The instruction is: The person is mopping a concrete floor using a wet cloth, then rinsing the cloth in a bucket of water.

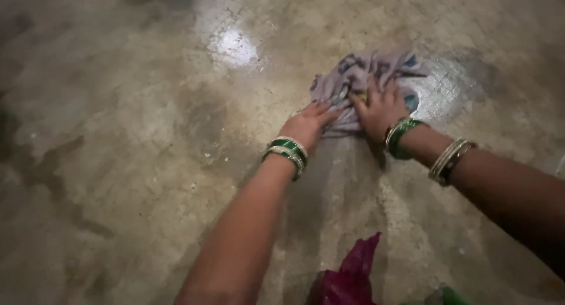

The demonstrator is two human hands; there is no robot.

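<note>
A wet, mottled concrete floor (135, 140) filled the view. On it lay a crumpled lilac cloth (359, 75) with blue patches, directly under both hands. The right hand (379, 108) pressed flat on its middle, fingers (372, 86) spread apart. The left hand (306, 124) rested on its near edge, fingers together and extended. Green bangles (287, 152) ringed both wrists; a magenta fabric (353, 275) showed below.

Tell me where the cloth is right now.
In the head view, the crumpled pale cloth lies upper right on the wet floor, under both hands.
</note>
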